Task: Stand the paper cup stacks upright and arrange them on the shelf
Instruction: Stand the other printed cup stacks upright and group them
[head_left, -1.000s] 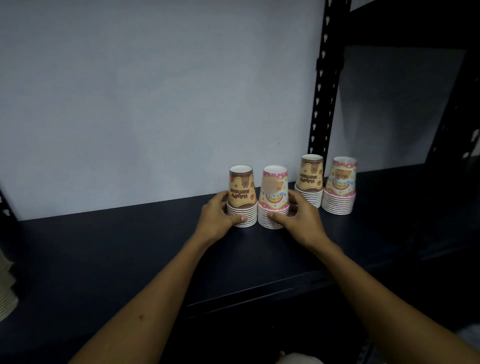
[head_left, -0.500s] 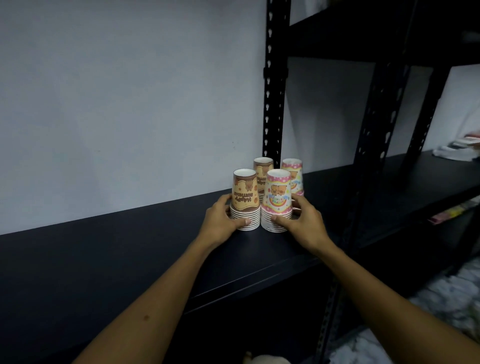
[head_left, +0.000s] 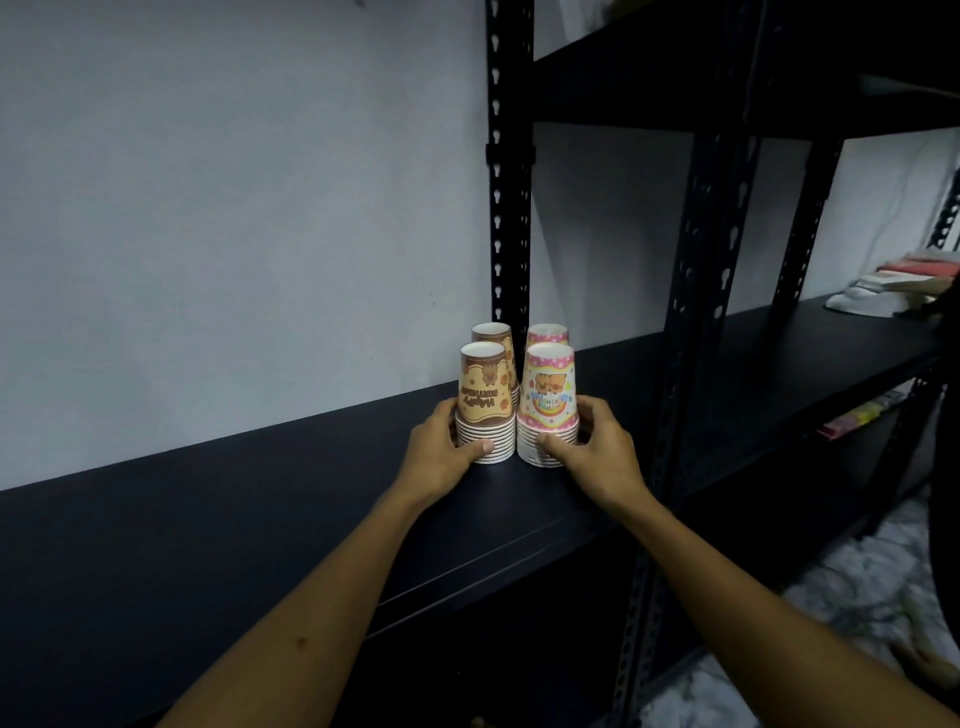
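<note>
Four paper cup stacks stand mouth-down on the black shelf, close to the upright post. My left hand grips the rims of the front brown stack, thumb across the front. My right hand grips the base of the front pink stack the same way. The two front stacks stand side by side with a narrow gap. Behind them a second brown stack and a second pink stack show only their tops.
A black perforated post rises just behind the cups, and another post stands nearer on the right. Books and white items lie far right on the neighbouring shelf. A white wall backs the shelf.
The view has swung left, so the rear pair now lines up directly behind the front pair. Both hands keep their hold on the front stacks, which sit closer to the post and the rear stacks.
</note>
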